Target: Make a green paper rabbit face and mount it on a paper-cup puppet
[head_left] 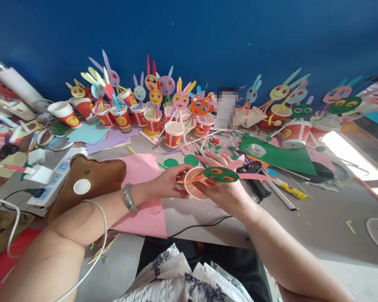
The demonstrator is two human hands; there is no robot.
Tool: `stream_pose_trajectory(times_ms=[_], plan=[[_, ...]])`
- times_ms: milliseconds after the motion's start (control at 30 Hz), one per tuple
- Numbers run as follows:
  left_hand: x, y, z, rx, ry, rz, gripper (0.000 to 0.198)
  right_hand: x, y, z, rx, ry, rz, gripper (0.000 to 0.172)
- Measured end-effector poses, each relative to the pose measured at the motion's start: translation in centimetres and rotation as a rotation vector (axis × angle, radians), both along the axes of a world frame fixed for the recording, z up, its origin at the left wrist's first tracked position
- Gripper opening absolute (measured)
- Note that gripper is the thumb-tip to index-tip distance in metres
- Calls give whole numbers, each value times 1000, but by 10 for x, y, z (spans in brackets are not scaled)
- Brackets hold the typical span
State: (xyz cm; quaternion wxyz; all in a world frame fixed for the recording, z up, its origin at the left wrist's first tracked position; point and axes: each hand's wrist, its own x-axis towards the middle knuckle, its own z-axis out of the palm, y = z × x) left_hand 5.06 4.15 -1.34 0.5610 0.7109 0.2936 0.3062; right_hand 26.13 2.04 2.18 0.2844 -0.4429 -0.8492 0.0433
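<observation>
Over the near part of the table I hold a paper cup (196, 192) with its mouth towards me. My left hand (170, 181) is wrapped round the cup's left side. My right hand (225, 195) grips its right side, the thumb at the rim and the other fingers partly hidden behind. A green paper face (221, 175) with drawn eyes and a mouth is joined to the cup by an orange strip. Two pink paper ears (255, 176) stick out to the right from the face.
Several rabbit-faced paper cups (174, 133) line the blue wall. Pink paper (145, 226), a brown cushion (91, 172) and a power strip (55, 176) lie left. Green circles (170, 162), a black glue gun (258, 188) and green card (280, 155) are beyond and right. A white cable (104, 226) crosses my left arm.
</observation>
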Motion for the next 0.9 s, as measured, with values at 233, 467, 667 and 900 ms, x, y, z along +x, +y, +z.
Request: stream_pose_trajectory(times_ms=[233,467,667,900], plan=[[1,2,0,-115,-41,10,70,-1,2,4,-142,117,-80,26],[3,3,-3,-92,-94,11,70,3,4,1,-137,110,-8,28],[0,6,-6,-41,-31,7,71,2,4,3,-200,166,-16,23],[-1,10,-6,-56,-56,-57,68,-3,5,10,-334,289,-2,16]])
